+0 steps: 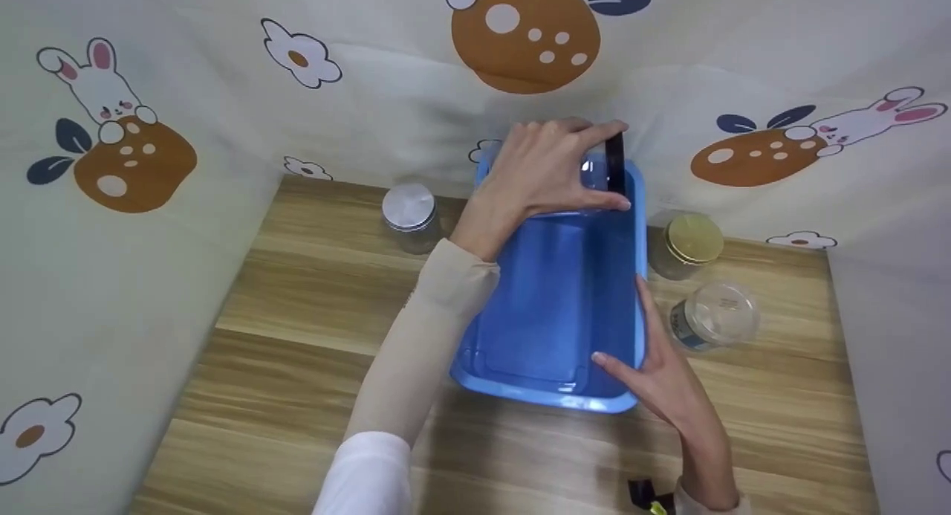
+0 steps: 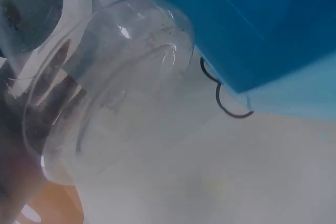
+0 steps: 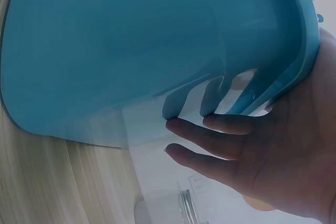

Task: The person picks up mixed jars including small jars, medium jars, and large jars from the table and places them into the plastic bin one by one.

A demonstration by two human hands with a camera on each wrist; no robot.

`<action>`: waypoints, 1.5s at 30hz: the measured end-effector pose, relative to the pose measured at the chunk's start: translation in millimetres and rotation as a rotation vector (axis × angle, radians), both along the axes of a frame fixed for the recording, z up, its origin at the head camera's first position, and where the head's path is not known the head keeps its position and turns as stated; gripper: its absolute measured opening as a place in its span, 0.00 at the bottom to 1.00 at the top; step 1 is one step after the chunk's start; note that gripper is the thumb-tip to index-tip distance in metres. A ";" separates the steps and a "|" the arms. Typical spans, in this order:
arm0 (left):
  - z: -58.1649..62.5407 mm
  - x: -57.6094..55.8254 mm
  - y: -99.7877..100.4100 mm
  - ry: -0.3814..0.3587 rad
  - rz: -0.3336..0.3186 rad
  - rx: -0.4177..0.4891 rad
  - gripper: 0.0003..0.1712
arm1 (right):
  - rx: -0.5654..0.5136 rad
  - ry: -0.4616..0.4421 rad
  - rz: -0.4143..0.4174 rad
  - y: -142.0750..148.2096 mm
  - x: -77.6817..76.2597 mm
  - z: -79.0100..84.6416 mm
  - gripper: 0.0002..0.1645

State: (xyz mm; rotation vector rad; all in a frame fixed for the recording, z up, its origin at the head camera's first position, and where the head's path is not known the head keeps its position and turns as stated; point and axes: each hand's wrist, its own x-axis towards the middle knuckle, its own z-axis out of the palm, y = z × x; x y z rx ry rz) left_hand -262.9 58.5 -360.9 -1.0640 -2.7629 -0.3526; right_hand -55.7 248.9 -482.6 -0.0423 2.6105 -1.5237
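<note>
My left hand [image 1: 546, 166] reaches across the far end of a blue plastic bin [image 1: 531, 299]. It grips a clear jar [image 2: 121, 77] with a dark band at its right end, forefinger and thumb spread over that band. Much of the jar is hidden behind the hand in the head view; the left wrist view shows its see-through body close to the bin's blue wall. At the bin's right side, my right hand [image 1: 657, 366] holds the rim, thumb over the inside. In the right wrist view its fingertips [image 3: 178, 124] lie along the outer wall.
A silver-lidded jar [image 1: 410, 214] stands left of the bin. To the right are a gold-lidded jar [image 1: 691, 244] and a clear jar with a dark label [image 1: 717, 318]. A small black-and-yellow item [image 1: 645, 494] lies near the front edge. Printed cloth [image 1: 386, 114] surrounds the wooden tabletop [image 1: 297, 292].
</note>
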 end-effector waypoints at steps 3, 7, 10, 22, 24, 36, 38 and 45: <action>-4.0 0.1 4.1 -0.023 -0.003 0.002 0.58 | -0.002 0.008 0.006 -0.4 -0.5 -0.3 0.66; -10.8 0.9 9.2 -0.042 0.003 -0.004 0.58 | -0.006 0.018 0.011 -0.3 -1.1 -0.6 0.65; -17.1 1.5 12.3 -0.053 -0.001 -0.011 0.58 | -0.007 0.018 0.011 0.3 -1.1 -0.6 0.65; -35.4 -1.2 18.5 -0.095 -0.035 -0.051 0.59 | 0.001 0.013 -0.003 1.5 0.8 -2.9 0.63; -37.8 -1.2 18.0 -0.106 -0.035 -0.049 0.59 | -0.002 0.006 -0.004 1.2 0.5 -2.7 0.63; -55.7 -3.2 15.6 -0.182 -0.038 -0.008 0.57 | -0.001 -0.010 -0.010 0.3 -0.3 -1.4 0.64; -59.2 -3.7 16.0 -0.194 -0.045 -0.005 0.57 | -0.001 -0.007 -0.010 0.5 -0.2 -1.5 0.64; -67.6 -3.7 17.4 -0.217 -0.052 -0.039 0.57 | -0.007 0.011 -0.002 0.7 -0.2 -1.6 0.64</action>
